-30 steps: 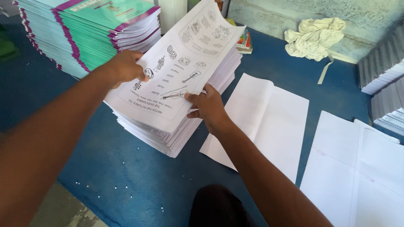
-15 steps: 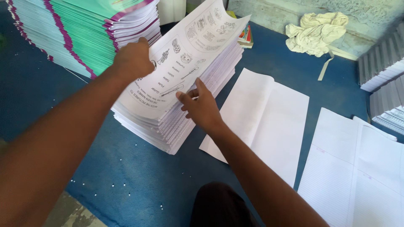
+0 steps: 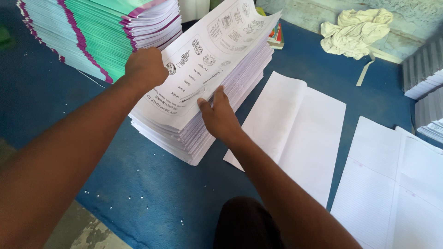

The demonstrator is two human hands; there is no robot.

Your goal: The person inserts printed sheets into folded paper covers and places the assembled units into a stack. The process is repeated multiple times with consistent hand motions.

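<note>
Illumination is soft, even daylight. Shadows are faint. White sheets appear slightly overexposed. Focus is sharp centrally; near forearms blur slightly.

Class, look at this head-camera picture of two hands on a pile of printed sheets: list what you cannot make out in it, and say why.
1. Left hand fingertips: curled under the top printed sheet, so the grip is hidden.
2. Pile of printed sheets: its count, edges too fine to tell.
3. Green and purple book stack: its top, cut off by the upper edge.
4. Grey stacks: cut off by the right edge.
5. Small coloured thing behind the pile: mostly hidden.
</note>
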